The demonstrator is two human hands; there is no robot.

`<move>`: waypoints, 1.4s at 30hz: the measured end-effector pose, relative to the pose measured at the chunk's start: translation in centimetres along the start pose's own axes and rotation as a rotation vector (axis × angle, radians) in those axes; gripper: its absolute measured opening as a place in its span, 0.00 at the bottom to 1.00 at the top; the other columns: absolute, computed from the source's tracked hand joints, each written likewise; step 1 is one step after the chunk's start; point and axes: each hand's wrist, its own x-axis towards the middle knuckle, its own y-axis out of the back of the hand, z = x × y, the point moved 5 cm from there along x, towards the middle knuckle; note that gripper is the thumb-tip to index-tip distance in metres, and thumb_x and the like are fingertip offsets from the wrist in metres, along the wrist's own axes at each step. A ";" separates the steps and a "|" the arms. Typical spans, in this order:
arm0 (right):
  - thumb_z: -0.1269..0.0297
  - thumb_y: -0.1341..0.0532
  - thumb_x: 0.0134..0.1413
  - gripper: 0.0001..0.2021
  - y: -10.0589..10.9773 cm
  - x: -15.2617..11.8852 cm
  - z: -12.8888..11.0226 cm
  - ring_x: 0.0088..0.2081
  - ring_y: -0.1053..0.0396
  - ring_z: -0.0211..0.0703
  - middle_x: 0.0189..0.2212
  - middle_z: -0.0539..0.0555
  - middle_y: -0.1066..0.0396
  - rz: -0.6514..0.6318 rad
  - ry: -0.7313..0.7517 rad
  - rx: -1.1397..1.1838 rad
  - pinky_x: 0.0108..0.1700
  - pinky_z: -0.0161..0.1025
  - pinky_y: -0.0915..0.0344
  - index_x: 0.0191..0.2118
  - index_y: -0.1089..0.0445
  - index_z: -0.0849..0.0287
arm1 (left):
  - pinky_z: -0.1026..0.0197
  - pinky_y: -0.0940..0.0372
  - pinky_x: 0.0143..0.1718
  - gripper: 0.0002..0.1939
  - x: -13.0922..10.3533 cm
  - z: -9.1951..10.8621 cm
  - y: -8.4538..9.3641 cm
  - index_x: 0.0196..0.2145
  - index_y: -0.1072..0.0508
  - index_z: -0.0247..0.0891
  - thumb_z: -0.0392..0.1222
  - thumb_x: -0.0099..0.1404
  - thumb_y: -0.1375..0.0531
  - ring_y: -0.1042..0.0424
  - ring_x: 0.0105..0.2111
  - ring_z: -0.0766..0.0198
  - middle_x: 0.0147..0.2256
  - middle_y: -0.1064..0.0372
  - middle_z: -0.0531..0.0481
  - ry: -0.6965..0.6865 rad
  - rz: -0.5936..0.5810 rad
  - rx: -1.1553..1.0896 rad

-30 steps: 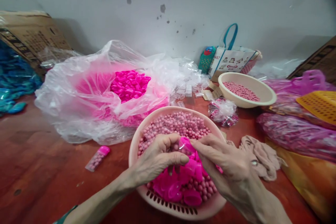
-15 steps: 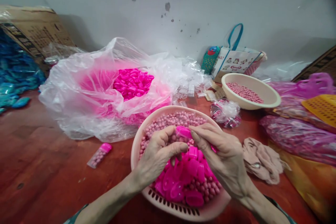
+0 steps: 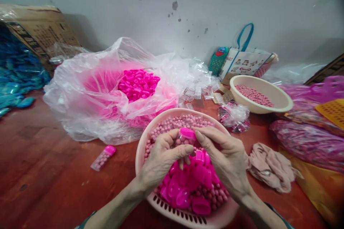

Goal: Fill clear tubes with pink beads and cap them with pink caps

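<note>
While L fingers point(image 3: 184, 149) clamp clear container point(image 3: 184, 140), R fingers point(image 3: 203, 141) pinch pink cap point(image 3: 187, 133) atop, now lvl, prev tipped.

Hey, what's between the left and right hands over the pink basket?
The head view shows a small clear container with a pink cap between the left hand and the right hand.

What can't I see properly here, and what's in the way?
In the head view:
Tube: lower end hidden by the left hand.
Pink basket: floor covered by beads and caps.
Tote: inside hidden by its front.
Yellow thing: cut off by the right edge.
</note>
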 end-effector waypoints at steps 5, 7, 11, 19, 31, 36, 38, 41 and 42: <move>0.72 0.40 0.53 0.09 -0.4 0.2 0.0 0.31 0.29 0.38 0.29 0.49 0.26 -0.017 -0.039 0.059 0.33 0.34 0.31 0.38 0.25 0.56 | 0.72 0.42 0.18 0.07 -0.1 -0.7 -0.2 0.35 0.31 0.33 0.37 0.59 0.39 0.33 0.21 0.70 0.24 0.31 0.50 0.060 0.004 -0.214; 0.74 0.40 0.53 0.10 -0.5 0.2 -0.8 0.32 0.29 0.39 0.29 0.50 0.26 -0.042 0.054 0.005 0.35 0.35 0.31 0.38 0.25 0.55 | 0.71 0.40 0.19 0.06 -0.2 -0.9 -0.1 0.33 0.30 0.32 0.36 0.57 0.38 0.34 0.21 0.70 0.24 0.31 0.51 0.046 0.016 -0.270; 0.77 0.43 0.55 0.13 -0.7 0.1 -2.2 0.33 0.29 0.38 0.30 0.51 0.27 -0.146 0.198 -0.163 0.36 0.35 0.31 0.41 0.26 0.56 | 0.71 0.39 0.20 0.05 -0.5 -1.1 0.0 0.32 0.29 0.33 0.35 0.56 0.37 0.35 0.20 0.71 0.22 0.33 0.54 0.008 0.039 -0.295; 0.78 0.46 0.56 0.17 0.0 -0.9 -2.0 0.37 0.29 0.38 0.35 0.52 0.27 -0.338 0.368 -0.305 0.36 0.34 0.30 0.48 0.31 0.55 | 0.71 0.44 0.22 0.03 -1.4 -0.8 0.1 0.31 0.30 0.33 0.35 0.59 0.38 0.38 0.21 0.74 0.23 0.34 0.55 -0.023 0.046 -0.086; 0.79 0.50 0.56 0.24 -0.2 -2.5 -0.7 0.28 0.37 0.41 0.28 0.55 0.33 -0.446 0.574 -0.541 0.28 0.37 0.37 0.59 0.44 0.62 | 0.69 0.49 0.23 0.06 -2.3 -1.4 0.4 0.31 0.32 0.35 0.41 0.60 0.40 0.45 0.22 0.72 0.23 0.44 0.57 0.030 0.034 0.117; 0.76 0.48 0.56 0.20 -0.3 -2.9 -0.6 0.30 0.37 0.43 0.28 0.56 0.32 -0.473 0.551 -0.517 0.29 0.40 0.38 0.56 0.42 0.65 | 0.68 0.48 0.26 0.07 -2.2 -1.5 0.3 0.28 0.33 0.35 0.40 0.61 0.41 0.45 0.25 0.70 0.23 0.43 0.56 0.003 0.022 0.208; 0.70 0.44 0.55 0.18 -0.4 -2.9 -0.8 0.32 0.36 0.46 0.30 0.58 0.31 -0.442 0.546 -0.606 0.34 0.46 0.36 0.52 0.39 0.68 | 0.68 0.48 0.26 0.07 -2.1 -1.4 0.0 0.28 0.33 0.36 0.41 0.61 0.41 0.45 0.25 0.71 0.23 0.44 0.57 0.013 0.012 0.212; 0.58 0.38 0.50 0.24 -0.8 -2.9 -1.0 0.36 0.34 0.53 0.34 0.62 0.29 -0.419 0.553 -0.778 0.46 0.58 0.40 0.49 0.37 0.70 | 0.68 0.44 0.31 0.06 -2.1 -0.6 -0.3 0.37 0.31 0.40 0.43 0.63 0.43 0.42 0.27 0.70 0.28 0.39 0.56 -0.002 0.040 0.247; 0.56 0.38 0.49 0.26 -1.0 -2.8 -1.0 0.38 0.34 0.55 0.36 0.63 0.29 -0.405 0.553 -0.814 0.49 0.59 0.41 0.50 0.37 0.70 | 0.68 0.43 0.33 0.10 -2.2 -0.3 -0.4 0.43 0.32 0.42 0.44 0.64 0.43 0.40 0.29 0.69 0.31 0.37 0.56 -0.008 0.056 0.262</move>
